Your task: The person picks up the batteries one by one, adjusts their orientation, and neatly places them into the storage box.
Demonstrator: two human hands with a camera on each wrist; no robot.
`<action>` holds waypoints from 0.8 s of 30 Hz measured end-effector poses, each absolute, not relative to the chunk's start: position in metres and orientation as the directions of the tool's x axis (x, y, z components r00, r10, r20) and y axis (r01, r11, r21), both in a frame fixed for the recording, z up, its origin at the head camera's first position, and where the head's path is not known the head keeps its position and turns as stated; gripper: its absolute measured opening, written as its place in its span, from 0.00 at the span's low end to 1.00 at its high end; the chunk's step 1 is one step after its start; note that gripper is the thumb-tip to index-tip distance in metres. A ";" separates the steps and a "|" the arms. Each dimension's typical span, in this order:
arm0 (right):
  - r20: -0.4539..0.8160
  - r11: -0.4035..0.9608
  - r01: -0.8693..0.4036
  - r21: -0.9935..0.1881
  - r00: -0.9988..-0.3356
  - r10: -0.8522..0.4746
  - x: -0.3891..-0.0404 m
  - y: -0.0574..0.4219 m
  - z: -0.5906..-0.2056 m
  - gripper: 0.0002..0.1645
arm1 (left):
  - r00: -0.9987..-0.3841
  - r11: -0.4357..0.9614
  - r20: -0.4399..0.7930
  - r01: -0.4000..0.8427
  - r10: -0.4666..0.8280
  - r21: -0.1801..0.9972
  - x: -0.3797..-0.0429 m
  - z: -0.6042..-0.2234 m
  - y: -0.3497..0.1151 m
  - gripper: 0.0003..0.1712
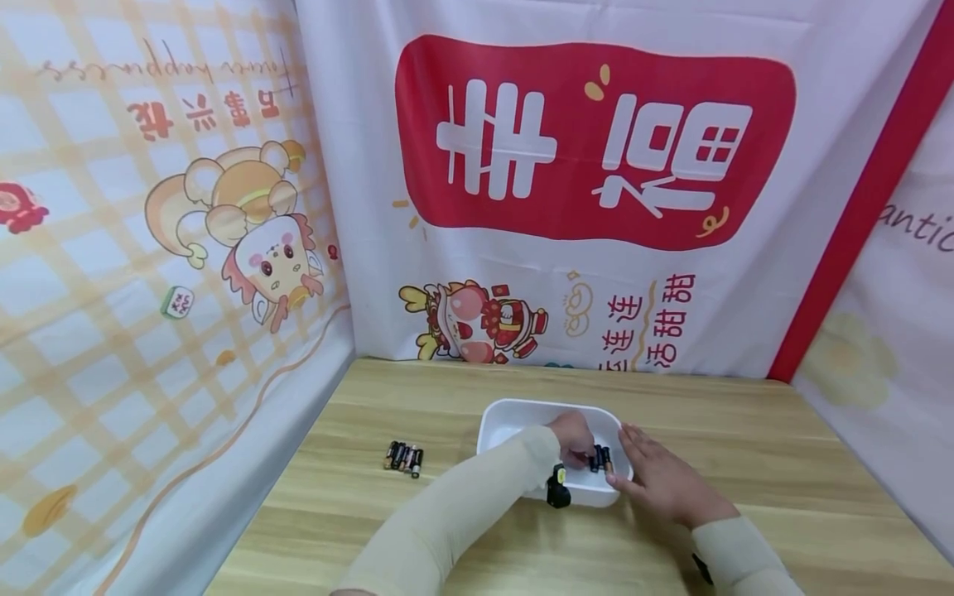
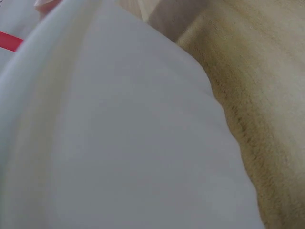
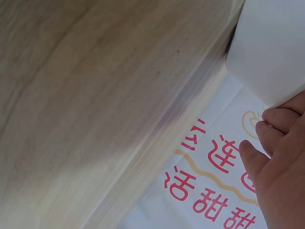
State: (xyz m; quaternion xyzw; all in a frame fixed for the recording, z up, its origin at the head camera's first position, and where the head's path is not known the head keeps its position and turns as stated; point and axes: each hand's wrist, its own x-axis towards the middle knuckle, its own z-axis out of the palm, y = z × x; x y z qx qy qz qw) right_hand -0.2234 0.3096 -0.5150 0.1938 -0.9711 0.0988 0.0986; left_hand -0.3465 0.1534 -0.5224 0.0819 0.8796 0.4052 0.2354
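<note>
A white plastic box [image 1: 514, 403] stands on the table. My left hand [image 1: 572, 439] reaches down inside it, fingers curled, close beside a few dark batteries [image 1: 599, 459] at the box's right end. Whether a battery is between those fingers is hidden. My right hand [image 1: 663, 476] lies along the box's right end, its fingers fairly straight and touching the outer wall, the thumb at the rim near the front corner. In the right wrist view the fingers [image 3: 279, 138] rest beside the white box wall [image 3: 267, 52]. Mostly blurred white surface fills the left wrist view.
Several more batteries [image 1: 403, 458] lie in a row on the wooden table [image 1: 358, 530], left of the box. A printed white cloth [image 1: 373, 273] hangs behind the table, with a checked cloth [image 1: 186, 348] along the left side. A small black device [image 1: 557, 488] sits on the left wrist.
</note>
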 end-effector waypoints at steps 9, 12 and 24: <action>0.225 0.903 -0.401 -0.156 -0.904 -0.362 -0.223 0.308 -0.512 0.51 | -0.862 0.675 -0.356 -0.022 0.361 0.737 -0.350 -0.510 0.134 0.07; 0.213 0.905 -0.392 -0.164 -0.910 -0.355 -0.223 0.308 -0.513 0.52 | -0.858 0.670 -0.347 -0.004 0.379 0.742 -0.352 -0.500 0.119 0.06; 0.217 0.900 -0.413 -0.141 -0.900 -0.379 -0.222 0.307 -0.509 0.52 | -0.818 0.517 -0.354 -0.083 0.453 0.852 -0.351 -0.470 0.045 0.06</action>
